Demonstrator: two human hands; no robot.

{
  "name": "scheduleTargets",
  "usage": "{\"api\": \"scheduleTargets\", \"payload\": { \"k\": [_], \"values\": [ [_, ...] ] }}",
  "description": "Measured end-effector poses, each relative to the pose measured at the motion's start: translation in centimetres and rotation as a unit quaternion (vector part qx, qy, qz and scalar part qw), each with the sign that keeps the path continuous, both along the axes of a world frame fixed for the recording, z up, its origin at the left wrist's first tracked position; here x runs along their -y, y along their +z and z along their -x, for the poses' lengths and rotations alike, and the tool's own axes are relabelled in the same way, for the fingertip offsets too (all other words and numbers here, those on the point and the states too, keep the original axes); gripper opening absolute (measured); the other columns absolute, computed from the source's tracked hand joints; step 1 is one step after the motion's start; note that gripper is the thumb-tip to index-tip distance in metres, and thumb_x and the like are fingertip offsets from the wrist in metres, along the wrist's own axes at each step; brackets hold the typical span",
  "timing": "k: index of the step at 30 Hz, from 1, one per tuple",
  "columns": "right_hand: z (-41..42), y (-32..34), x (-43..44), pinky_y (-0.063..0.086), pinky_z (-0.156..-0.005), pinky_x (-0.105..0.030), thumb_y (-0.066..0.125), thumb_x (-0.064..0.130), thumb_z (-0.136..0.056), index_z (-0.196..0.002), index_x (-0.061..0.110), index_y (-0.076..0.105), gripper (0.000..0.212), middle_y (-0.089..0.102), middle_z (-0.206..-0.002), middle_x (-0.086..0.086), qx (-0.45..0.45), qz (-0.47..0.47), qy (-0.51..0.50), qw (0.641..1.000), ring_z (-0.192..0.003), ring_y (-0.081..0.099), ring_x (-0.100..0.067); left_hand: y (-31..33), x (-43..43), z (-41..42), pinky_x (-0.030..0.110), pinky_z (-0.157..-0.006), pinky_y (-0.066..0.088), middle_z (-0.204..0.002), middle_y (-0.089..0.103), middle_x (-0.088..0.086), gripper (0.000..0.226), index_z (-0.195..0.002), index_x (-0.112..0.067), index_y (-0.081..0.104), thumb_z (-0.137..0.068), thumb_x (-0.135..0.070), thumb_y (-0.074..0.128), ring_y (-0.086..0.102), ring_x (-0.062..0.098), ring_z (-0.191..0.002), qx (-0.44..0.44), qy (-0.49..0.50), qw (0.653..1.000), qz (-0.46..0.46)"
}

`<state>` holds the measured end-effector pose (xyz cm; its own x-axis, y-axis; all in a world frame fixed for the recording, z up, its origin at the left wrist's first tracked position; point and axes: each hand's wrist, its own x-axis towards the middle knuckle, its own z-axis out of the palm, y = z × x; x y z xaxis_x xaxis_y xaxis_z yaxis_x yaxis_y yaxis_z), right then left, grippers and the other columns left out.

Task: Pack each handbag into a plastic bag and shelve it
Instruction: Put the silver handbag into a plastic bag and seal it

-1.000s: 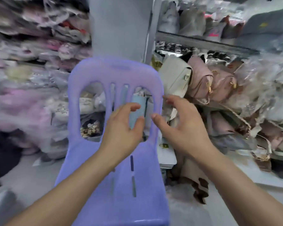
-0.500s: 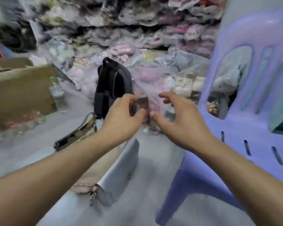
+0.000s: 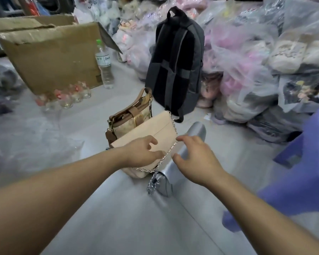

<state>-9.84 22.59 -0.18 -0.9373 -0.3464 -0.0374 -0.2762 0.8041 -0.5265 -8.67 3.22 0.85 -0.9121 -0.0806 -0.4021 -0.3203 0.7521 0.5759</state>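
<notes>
Three handbags stand in a row on the grey floor. A brown patterned bag [image 3: 129, 116] with a leather strap is farthest. A beige flap bag [image 3: 155, 129] with a silver chain leans against it. A silver-grey bag [image 3: 188, 144] with a chain lies to their right. My left hand [image 3: 142, 151] hovers over the beige bag's near edge, fingers spread, holding nothing. My right hand [image 3: 195, 161] is over the silver-grey bag by the chain, fingers apart and empty. No plastic bag is in either hand.
A black backpack [image 3: 177, 57] stands behind the bags. A cardboard box [image 3: 50, 52], a water bottle [image 3: 104, 65] and several small glass jars [image 3: 66, 98] sit to the left. Heaps of bagged goods [image 3: 256, 61] fill the right. A purple plastic chair [image 3: 306, 162] is at the right edge.
My view swung left and down from the chair and shelves to the floor. Both hands dropped from in front of me to just above the beige and silver-grey bags.
</notes>
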Motion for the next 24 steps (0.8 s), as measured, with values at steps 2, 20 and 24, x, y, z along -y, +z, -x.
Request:
{"api": "scheduleTargets", "payload": {
  "k": [2,20,24],
  "values": [
    [0.3,-2.0,0.1,0.045,-0.105,-0.039,0.062,0.031,-0.096,-0.152,0.035,0.039,0.061,0.037,-0.155,-0.001,0.042,-0.038,0.017,0.998,-0.134,0.050,-0.027,-1.6,-0.6,0.1,0.033,-0.108,0.042,-0.153,0.040,0.003,0.086,-0.155,-0.029,0.027,-0.085,-0.061,0.067,0.050,0.021,-0.133,0.073,-0.059,0.996,-0.011],
    [0.9,-6.0,-1.2,0.046,-0.109,-0.039,0.061,0.013,-0.095,-0.150,0.038,0.042,0.064,0.016,-0.162,0.006,0.079,0.056,0.020,0.995,-0.123,0.058,-0.028,-6.1,-5.3,-0.1,0.033,-0.073,0.037,-0.116,0.064,0.020,0.012,-0.107,-0.014,0.044,-0.101,-0.024,0.047,0.059,0.039,-0.109,-0.038,-0.045,0.991,0.120],
    [1.7,-4.4,-1.9,0.049,-0.106,-0.041,0.067,0.035,-0.095,-0.158,0.036,0.024,0.076,0.018,-0.159,0.003,0.092,0.105,-0.037,0.989,-0.126,0.056,-0.027,-2.8,-4.4,-0.9,0.037,-0.081,0.050,-0.110,0.066,0.018,0.015,-0.102,-0.014,0.051,-0.098,-0.028,0.051,0.062,0.038,-0.103,-0.058,-0.014,0.993,0.104]
  ]
}}
